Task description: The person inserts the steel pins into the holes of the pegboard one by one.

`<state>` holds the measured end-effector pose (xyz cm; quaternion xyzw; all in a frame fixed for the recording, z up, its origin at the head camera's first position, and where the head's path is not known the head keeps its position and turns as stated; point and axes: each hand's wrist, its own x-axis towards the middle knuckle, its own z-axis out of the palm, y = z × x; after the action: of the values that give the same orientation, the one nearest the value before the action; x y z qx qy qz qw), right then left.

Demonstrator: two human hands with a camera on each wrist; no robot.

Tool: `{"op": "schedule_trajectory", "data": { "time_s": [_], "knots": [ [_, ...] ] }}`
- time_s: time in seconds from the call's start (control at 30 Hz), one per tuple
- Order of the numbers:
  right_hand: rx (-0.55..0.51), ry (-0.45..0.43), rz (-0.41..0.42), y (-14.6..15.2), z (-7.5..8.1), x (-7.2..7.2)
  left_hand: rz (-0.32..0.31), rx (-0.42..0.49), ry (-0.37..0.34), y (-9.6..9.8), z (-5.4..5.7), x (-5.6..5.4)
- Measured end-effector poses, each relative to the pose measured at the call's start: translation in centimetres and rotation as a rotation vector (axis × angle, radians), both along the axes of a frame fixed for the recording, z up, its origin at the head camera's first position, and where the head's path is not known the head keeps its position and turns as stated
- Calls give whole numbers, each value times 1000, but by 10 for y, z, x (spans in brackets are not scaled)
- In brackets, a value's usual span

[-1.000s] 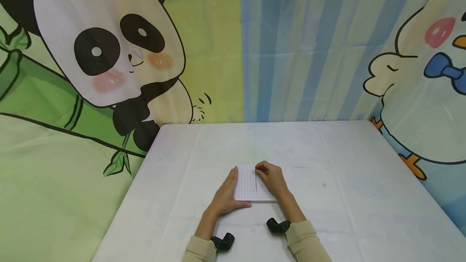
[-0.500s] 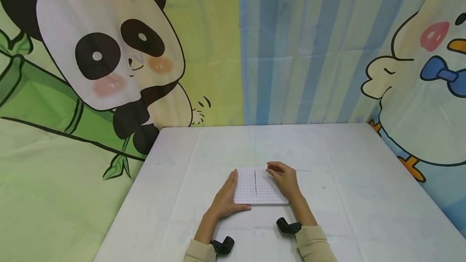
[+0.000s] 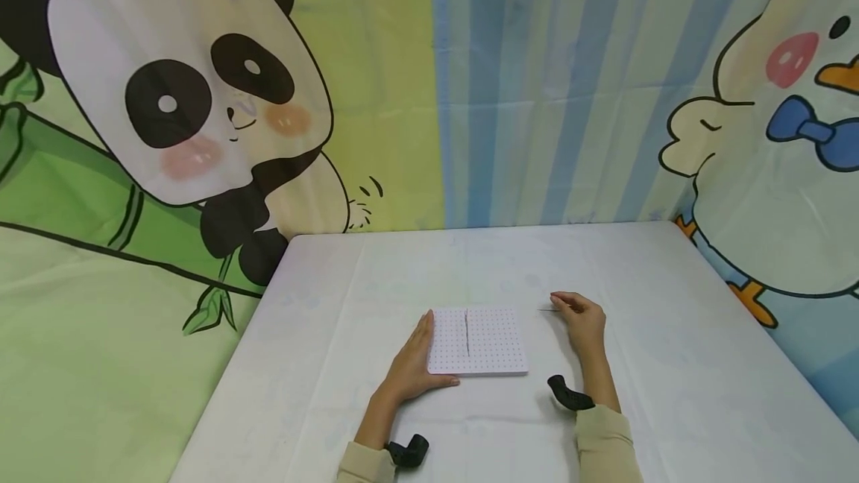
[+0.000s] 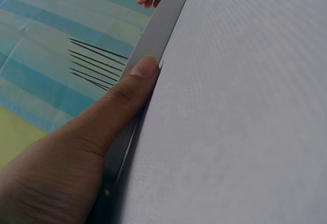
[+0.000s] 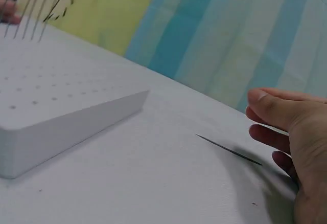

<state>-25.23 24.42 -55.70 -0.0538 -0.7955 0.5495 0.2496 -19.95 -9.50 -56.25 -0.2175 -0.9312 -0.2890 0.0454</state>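
A white block with rows of small holes [image 3: 496,341] lies flat on the table. Several thin needle-like sticks [image 5: 31,12] stand upright in it, looking like one dark line from the head view. My left hand [image 3: 409,365] rests at the block's near left corner, fingers straight along the left side. Its thumb [image 4: 125,91] lies straight against the front side. To the right of the block, one loose needle-like stick [image 5: 230,150] lies on the table. Just above it is my right hand [image 3: 582,323], thumb and index fingertip close together, with nothing seen between them.
The white table [image 3: 376,267] reaches back to a printed cloth [image 3: 376,95] with a panda and a white bird. A black wrist camera [image 3: 409,452] sits on the left wrist, another [image 3: 569,395] on the right.
My right hand has moved from the sticks in the block, off to the right, to the loose stick on the table. My left hand has stayed at the block's corner.
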Motion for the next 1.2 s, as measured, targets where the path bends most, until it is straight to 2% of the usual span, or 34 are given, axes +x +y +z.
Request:
{"op": "schedule_trajectory", "data": {
  "time_s": [0.17, 0.33, 0.43, 0.8, 1.0, 1.07, 1.2],
  "knots": [
    [99, -54, 8, 12, -1, -4, 1, 5, 18, 1, 1, -1],
    [261, -90, 69, 12, 0, -5, 8, 1, -7, 1, 2, -1],
    [304, -94, 87, 10, 0, -5, 14, -6, -20, 1, 3, -1],
    [360, -99, 129, 9, 1, -2, 8, 1, -24, 0, 3, -1],
    [428, -101, 171, 6, 4, 1, 5, -3, -25, 0, 1, -1],
    [423, -105, 207, 2, 6, 1, 4, -4, -26, 0, 0, 0],
    [343, -127, 291, -15, 15, 1, 1, 0, -10, 0, 1, 1]
  ]
}}
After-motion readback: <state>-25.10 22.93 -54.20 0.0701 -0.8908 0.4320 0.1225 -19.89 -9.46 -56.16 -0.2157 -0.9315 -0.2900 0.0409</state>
